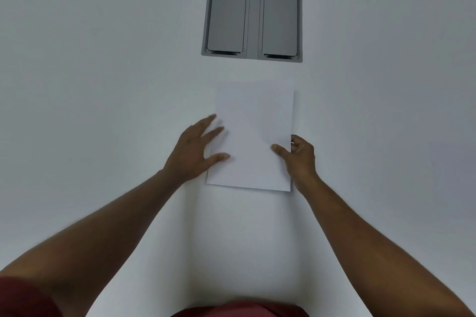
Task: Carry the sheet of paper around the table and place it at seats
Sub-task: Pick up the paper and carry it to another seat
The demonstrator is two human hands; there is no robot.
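**Q:** Position of the sheet of paper (253, 136) at this entry?

**A:** On the white surface (103, 85), long edges running away from me, directly in front of my body. It sits between me and the grey cable hatch (252, 8) set into the surface, near the hatch but apart from it. The right edge casts a thin shadow, so that side may be slightly lifted; I cannot confirm.

**Q:** Left hand?

**A:** My left hand (195, 150) is spread, fingers straight, tips and thumb resting over the sheet's left edge. Nothing is gripped. Judgement: it pins the sheet so it does not slide while the other hand works.

**Q:** Right hand?

**A:** My right hand (298, 154) pinches the right edge. The thumb lies on top of the sheet and the other fingers curl beside the edge, apparently going under it. Judgement: a thin sheet on a smooth surface offers no hold from above, so the edge is the only place to grasp.

**Q:** Stage of the task?

**A:** Either setting down at this seat or picking up for the next; one frame does not tell which.

**Q:** Risk?

**A:** A one-sided pinch could crease the paper.
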